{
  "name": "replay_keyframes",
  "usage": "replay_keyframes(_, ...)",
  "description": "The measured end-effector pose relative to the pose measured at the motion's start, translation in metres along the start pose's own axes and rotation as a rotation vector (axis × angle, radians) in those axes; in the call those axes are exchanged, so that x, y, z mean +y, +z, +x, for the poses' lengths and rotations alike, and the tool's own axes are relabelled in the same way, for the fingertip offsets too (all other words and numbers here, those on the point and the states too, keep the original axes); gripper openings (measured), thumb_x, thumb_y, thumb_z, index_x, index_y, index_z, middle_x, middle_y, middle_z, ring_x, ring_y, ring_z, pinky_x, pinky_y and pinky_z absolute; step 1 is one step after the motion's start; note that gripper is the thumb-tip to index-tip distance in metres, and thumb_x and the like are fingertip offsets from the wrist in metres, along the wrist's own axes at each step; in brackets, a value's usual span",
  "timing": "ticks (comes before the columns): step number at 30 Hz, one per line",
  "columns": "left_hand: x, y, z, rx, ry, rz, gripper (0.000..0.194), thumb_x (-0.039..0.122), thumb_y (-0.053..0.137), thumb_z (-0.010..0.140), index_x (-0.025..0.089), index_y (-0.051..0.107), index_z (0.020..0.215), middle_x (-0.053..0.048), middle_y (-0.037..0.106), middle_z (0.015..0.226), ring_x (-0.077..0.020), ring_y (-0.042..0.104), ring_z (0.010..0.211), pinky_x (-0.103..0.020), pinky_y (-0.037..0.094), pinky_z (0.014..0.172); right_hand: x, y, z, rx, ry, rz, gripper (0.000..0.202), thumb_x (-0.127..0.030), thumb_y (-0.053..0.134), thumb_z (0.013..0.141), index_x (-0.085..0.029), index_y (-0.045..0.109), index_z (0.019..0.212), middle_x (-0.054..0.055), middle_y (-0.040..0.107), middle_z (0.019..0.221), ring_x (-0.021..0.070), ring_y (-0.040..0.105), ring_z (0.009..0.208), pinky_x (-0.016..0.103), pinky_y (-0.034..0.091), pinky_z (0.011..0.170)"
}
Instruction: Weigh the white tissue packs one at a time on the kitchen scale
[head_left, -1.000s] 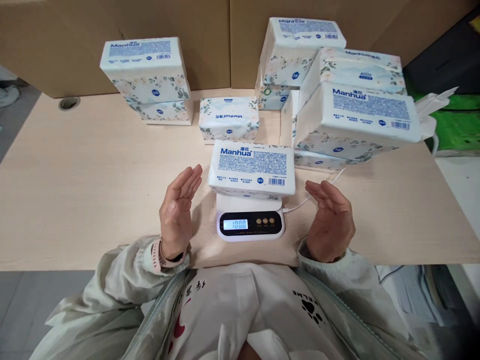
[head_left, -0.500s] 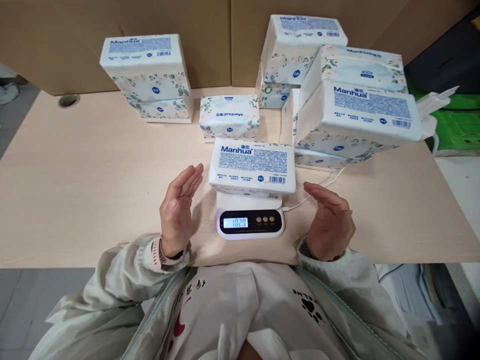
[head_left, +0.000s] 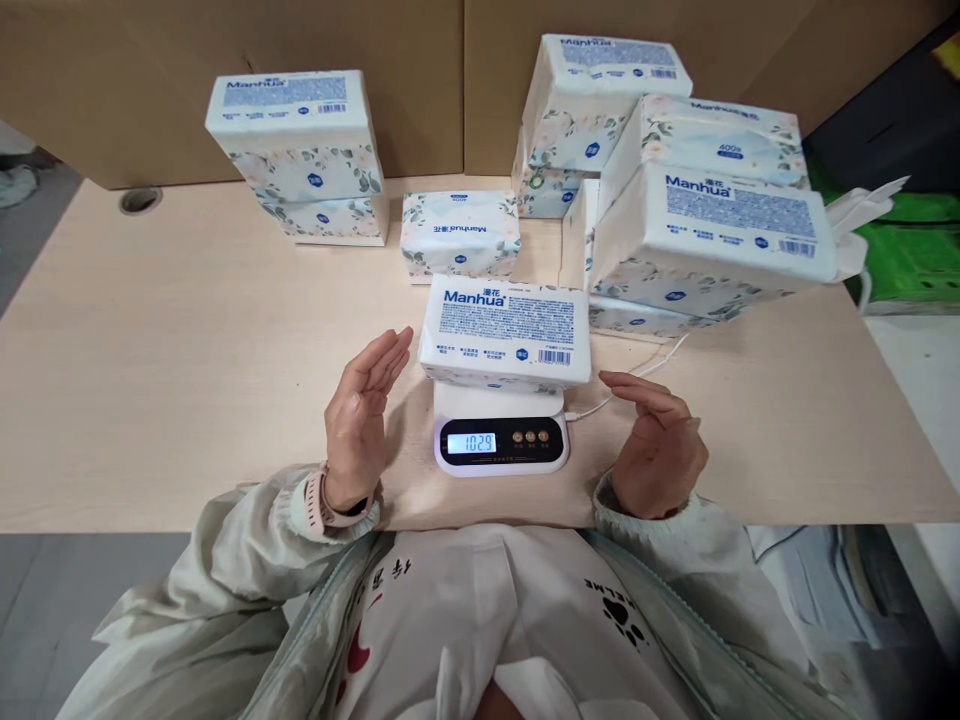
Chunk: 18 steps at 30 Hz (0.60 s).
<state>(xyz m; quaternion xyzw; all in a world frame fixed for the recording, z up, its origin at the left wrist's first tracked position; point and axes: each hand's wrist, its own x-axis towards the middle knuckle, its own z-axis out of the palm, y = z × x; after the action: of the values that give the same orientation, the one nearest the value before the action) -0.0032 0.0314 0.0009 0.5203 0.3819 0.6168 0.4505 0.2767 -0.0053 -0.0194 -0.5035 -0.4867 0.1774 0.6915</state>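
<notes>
A white digital kitchen scale (head_left: 501, 455) stands near the front edge of the table, its lit display reading about 102.9. On its platform rests a pack of tissues (head_left: 505, 330) with blue print and a barcode facing up. My left hand (head_left: 361, 415) is just left of the pack, fingers stretched out, not touching it. To the right of the pack, my right hand (head_left: 654, 440) is held with extended fingers and a gap to the pack. Neither hand holds anything.
Behind the scale lies another tissue pack (head_left: 460, 235). A stack of packs (head_left: 304, 150) stands at the back left, and a larger pile (head_left: 712, 230) at the right, one pack with tissue sticking out. A white cable (head_left: 592, 410) runs from the scale. Cardboard (head_left: 420, 90) stands behind.
Both hands have shifted very slightly towards the pack on the scale, the right one's fingertips a little leftward. The pack stays in place.
</notes>
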Motion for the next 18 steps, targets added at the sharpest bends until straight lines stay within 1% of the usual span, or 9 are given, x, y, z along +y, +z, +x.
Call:
replay_keyframes(5,-0.0022,-0.0005,-0.0003,-0.045,0.022,-0.01,0.057,0.065,0.055,0.106,0.026,0.072,0.145,-0.01,0.07,0.151,-0.0299,0.063,0.148,-0.046,0.052,0.126,-0.0004,0.0007,-0.0007,-0.006,-0.032,0.029,0.046,-0.041,0.041,0.11,-0.024,0.083,0.1,0.009,0.083,0.102,0.0292,0.079,0.104,0.056,0.057,0.099)
replay_keyframes(9,-0.0051,-0.0015,-0.0009,-0.089,0.007,-0.014,0.061,0.067,0.055,0.105,0.027,0.07,0.148,-0.01,0.066,0.156,-0.0305,0.06,0.15,-0.046,0.049,0.129,0.0007,0.0004,-0.0005,-0.008,-0.032,-0.001,0.047,-0.045,0.042,0.11,-0.023,0.081,0.097,0.009,0.083,0.101,0.0298,0.079,0.104,0.057,0.057,0.099)
replay_keyframes(11,-0.0058,-0.0022,-0.0012,-0.095,-0.001,-0.015,0.063,0.069,0.057,0.104,0.027,0.07,0.148,-0.01,0.065,0.157,-0.0316,0.058,0.152,-0.047,0.046,0.131,0.0023,0.0004,-0.0004,-0.003,-0.044,0.006,0.048,-0.045,0.041,0.11,-0.023,0.082,0.098,0.008,0.083,0.101,0.0294,0.079,0.103,0.057,0.057,0.098)
replay_keyframes(14,-0.0055,-0.0028,-0.0013,-0.105,0.012,-0.016,0.061,0.068,0.056,0.105,0.028,0.069,0.149,-0.01,0.064,0.158,-0.0321,0.056,0.154,-0.049,0.044,0.133,0.0041,0.0012,-0.0002,-0.006,-0.067,0.041,0.048,-0.043,0.04,0.111,-0.023,0.083,0.102,0.008,0.084,0.103,0.0293,0.079,0.104,0.056,0.057,0.098)
replay_keyframes(18,-0.005,-0.0033,-0.0008,-0.088,0.004,-0.021,0.061,0.068,0.058,0.103,0.027,0.071,0.147,-0.01,0.065,0.157,-0.0333,0.056,0.153,-0.051,0.042,0.134,0.0031,0.0007,-0.0012,-0.005,-0.053,0.048,0.047,-0.042,0.041,0.111,-0.024,0.083,0.105,0.008,0.083,0.105,0.0312,0.078,0.106,0.059,0.055,0.101)
